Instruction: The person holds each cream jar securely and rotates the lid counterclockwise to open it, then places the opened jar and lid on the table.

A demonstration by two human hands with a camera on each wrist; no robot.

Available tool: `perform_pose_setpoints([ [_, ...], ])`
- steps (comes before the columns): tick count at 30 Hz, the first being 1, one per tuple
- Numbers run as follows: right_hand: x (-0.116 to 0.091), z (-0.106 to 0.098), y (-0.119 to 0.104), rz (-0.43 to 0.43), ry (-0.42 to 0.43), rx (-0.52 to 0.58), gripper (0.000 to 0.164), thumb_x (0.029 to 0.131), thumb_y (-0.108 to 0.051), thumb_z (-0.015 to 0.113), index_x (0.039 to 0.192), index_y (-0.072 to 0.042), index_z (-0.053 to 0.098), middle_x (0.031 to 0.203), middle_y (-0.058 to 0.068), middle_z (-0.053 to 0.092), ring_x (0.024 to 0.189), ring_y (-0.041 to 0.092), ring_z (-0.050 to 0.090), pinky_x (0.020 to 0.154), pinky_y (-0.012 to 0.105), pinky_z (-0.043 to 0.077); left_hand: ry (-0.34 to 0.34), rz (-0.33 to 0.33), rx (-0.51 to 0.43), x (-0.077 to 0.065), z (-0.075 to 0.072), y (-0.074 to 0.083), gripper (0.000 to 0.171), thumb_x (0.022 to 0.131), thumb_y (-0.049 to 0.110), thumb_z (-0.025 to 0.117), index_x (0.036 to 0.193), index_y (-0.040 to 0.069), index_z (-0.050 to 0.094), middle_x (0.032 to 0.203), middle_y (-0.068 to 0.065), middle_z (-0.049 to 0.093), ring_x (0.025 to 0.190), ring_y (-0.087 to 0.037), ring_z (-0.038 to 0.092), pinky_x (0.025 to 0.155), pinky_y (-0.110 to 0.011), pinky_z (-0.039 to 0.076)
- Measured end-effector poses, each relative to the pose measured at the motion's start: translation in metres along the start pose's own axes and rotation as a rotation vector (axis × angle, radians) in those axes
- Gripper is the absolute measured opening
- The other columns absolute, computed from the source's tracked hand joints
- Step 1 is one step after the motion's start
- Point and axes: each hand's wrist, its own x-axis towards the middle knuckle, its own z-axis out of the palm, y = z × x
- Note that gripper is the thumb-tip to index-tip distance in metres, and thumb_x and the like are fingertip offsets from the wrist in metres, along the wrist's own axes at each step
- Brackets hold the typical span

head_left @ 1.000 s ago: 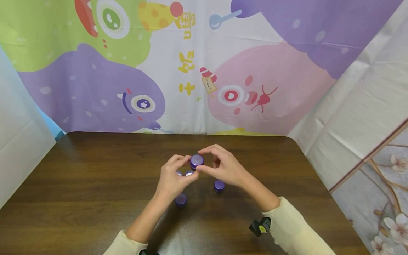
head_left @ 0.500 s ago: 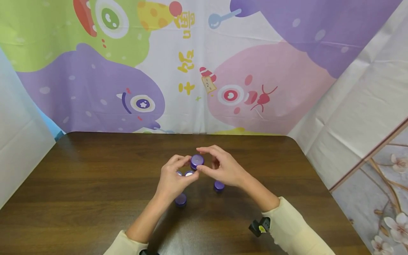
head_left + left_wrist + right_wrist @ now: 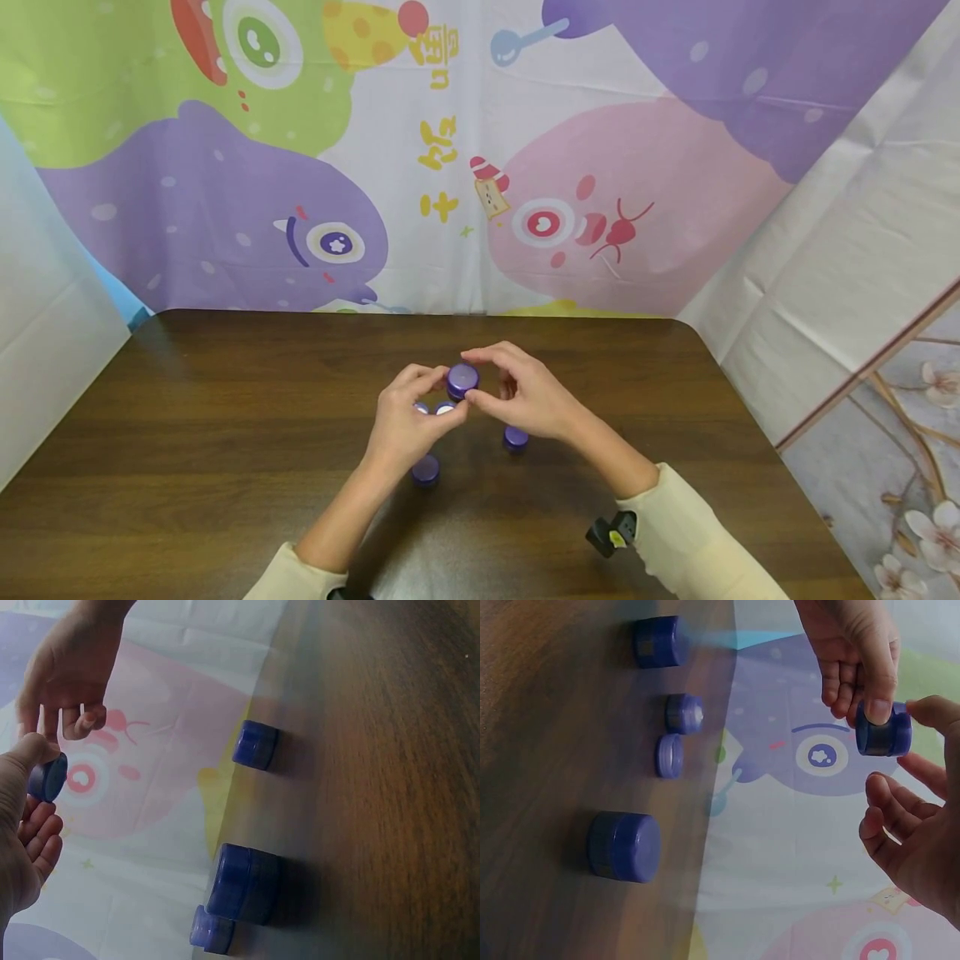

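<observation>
Okay, so both hands are on one little purple jar [image 3: 462,381], held up off the dark wood counter [image 3: 225,433], a bit toward 6 o'clock of centre in the head view. Left hand [image 3: 408,421] comes in from 7 o'clock, and its grip is pinching the jar's body, thumb on the side. Right hand [image 3: 528,387] comes in from 4 o'clock with thumb and forefinger pinching the lid end, other fingers loosely curled clear of it.

Going round the clock from the held jar: one capped purple jar [image 3: 515,438] sits between 4 and 5, another capped one [image 3: 426,471] at about 7. Also near 7, tucked close to the left hand, are a smaller uncapped jar [image 3: 684,714] with a whitish top and a shallow cap-like piece [image 3: 670,757]. Cartoon-print cloth [image 3: 450,267] hangs at 12.
</observation>
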Motion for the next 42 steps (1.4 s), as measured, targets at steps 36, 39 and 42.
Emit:
perform_pose_setpoints([
  [36, -0.0001, -0.0018, -0.0033, 0.020, 0.019, -0.007, 0.047, 0.083, -0.019, 0.071, 0.126, -0.010, 0.056, 0.106, 0.003, 0.059, 0.060, 0.005, 0.044, 0.052, 0.019, 0.042, -0.002, 0.009, -0.002, 0.0001, 0.0013, 0.0000, 0.031, 0.067, 0.010, 0.081, 0.096, 0.003, 0.072, 0.086, -0.004, 0.065, 0.078, -0.015, 0.062, 0.064, -0.019, 0.050],
  [39, 0.0008, -0.0011, -0.0032, 0.040, 0.046, -0.014, 0.044, 0.080, -0.022, 0.074, 0.119, -0.009, 0.059, 0.101, 0.002, 0.058, 0.059, 0.006, 0.044, 0.052, 0.019, 0.041, -0.006, -0.004, -0.006, 0.0002, 0.0012, 0.0002, 0.031, 0.067, 0.009, 0.081, 0.097, 0.003, 0.072, 0.086, -0.004, 0.065, 0.080, -0.017, 0.063, 0.065, -0.019, 0.050],
  [42, 0.0016, -0.0003, -0.0018, 0.041, 0.055, -0.016, 0.039, 0.078, -0.023, 0.076, 0.111, -0.010, 0.061, 0.098, 0.003, 0.058, 0.060, 0.007, 0.043, 0.052, 0.019, 0.041, -0.007, -0.011, -0.009, 0.0002, 0.0016, 0.0003, 0.031, 0.066, 0.009, 0.081, 0.096, 0.003, 0.072, 0.086, -0.004, 0.065, 0.081, -0.018, 0.064, 0.065, -0.019, 0.050],
])
